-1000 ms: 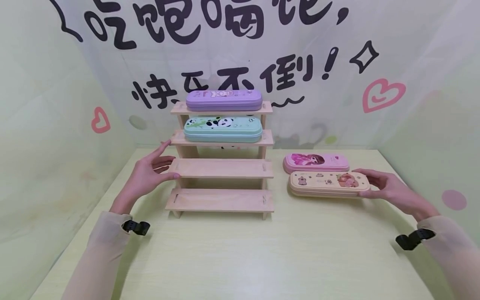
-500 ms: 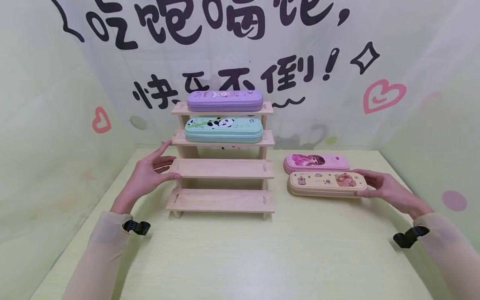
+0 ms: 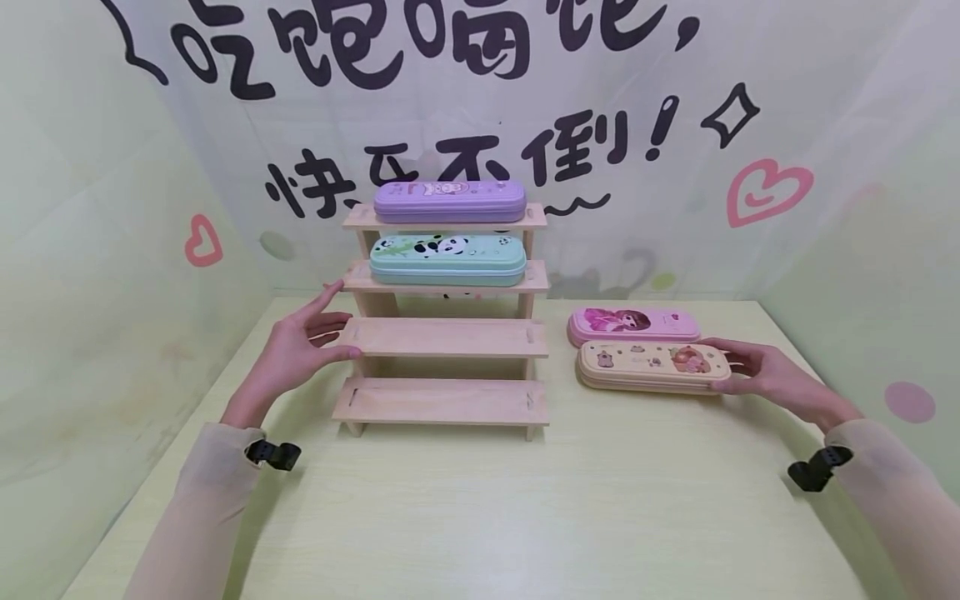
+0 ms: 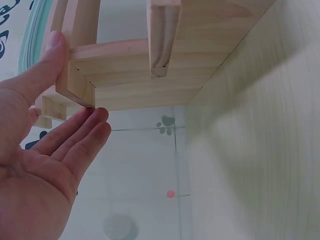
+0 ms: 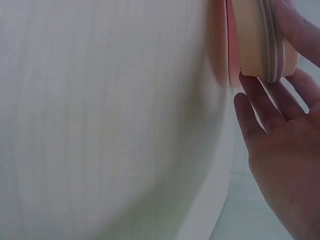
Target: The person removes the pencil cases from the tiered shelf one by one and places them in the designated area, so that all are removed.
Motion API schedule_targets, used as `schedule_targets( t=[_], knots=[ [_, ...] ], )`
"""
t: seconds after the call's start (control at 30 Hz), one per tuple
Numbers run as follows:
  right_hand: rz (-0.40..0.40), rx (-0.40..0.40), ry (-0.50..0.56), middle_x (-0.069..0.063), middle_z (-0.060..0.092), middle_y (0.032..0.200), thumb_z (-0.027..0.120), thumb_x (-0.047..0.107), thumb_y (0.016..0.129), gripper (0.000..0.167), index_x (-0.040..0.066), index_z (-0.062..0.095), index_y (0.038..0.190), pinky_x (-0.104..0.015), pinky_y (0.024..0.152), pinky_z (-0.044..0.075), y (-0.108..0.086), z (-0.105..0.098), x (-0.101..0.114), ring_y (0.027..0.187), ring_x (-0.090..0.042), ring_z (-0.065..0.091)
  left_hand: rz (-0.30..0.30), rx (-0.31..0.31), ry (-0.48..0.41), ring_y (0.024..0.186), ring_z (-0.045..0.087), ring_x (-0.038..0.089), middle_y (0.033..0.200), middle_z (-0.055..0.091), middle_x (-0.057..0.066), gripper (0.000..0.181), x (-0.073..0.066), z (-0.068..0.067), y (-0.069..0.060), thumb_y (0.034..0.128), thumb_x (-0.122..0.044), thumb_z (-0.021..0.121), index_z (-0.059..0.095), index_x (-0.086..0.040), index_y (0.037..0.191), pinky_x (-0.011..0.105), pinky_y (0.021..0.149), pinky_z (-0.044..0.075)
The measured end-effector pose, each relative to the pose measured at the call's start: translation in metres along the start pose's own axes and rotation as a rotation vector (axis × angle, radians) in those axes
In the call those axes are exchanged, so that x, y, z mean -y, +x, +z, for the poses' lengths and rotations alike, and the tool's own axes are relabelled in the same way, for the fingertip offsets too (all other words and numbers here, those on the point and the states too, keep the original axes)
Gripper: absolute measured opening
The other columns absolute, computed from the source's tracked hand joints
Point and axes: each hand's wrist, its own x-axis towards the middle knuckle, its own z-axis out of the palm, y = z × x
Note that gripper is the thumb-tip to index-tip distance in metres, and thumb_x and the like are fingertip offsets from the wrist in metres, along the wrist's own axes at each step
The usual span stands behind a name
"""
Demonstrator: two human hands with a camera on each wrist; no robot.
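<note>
My right hand (image 3: 776, 381) grips the right end of a cream zipped pencil case (image 3: 652, 367) with cartoon pictures, thumb at the front and fingers behind. Its zip shows in the right wrist view. Whether the case touches the table I cannot tell. Just behind it lies a pink pencil case (image 3: 630, 323) with a doll-like girl. My left hand (image 3: 288, 348) touches the left end of a four-step wooden rack (image 3: 450, 337). In the left wrist view, the thumb lies against a board and the other fingers are fairly straight, fingertips near a board's corner.
On the rack's top step sits a purple pencil case (image 3: 450, 202). A mint-green panda pencil case (image 3: 447, 260) occupies the step below it. Bare boards form the two lower steps. A printed cloth backdrop (image 3: 637, 250) stands behind the table (image 3: 480, 517), with side walls left and right.
My right hand and the cream pencil case have shifted slightly left, and the case sits a touch higher in the head view. The left hand stays against the rack.
</note>
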Motion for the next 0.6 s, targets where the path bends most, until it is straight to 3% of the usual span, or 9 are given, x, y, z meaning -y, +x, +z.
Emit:
schedule_targets(
  t=[0.23,0.6],
  knots=[
    [0.016,0.01,-0.084,-0.025,0.053,0.147,0.08,0.018,0.096,0.08,0.0,0.038,0.162,-0.015,0.088,0.053,0.007,0.0,-0.002,0.112,0.003,0.056,0.0,-0.001,0.012,0.128,0.064,0.038,0.135,0.068,0.021,0.106,0.0,-0.001,0.0,0.0832,-0.017,0.092,0.03,-0.032,0.168,0.028,0.101,0.056],
    [0.002,0.025,-0.089,-0.027,0.054,0.145,0.082,0.017,0.095,0.082,0.0,0.037,0.162,-0.016,0.086,0.054,0.011,-0.001,-0.007,0.11,-0.001,0.061,-0.001,0.0,0.018,0.128,0.064,0.038,0.134,0.068,0.021,0.106,-0.001,0.0,-0.001,0.0833,-0.018,0.092,0.03,-0.032,0.168,0.03,0.102,0.055]
  ],
)
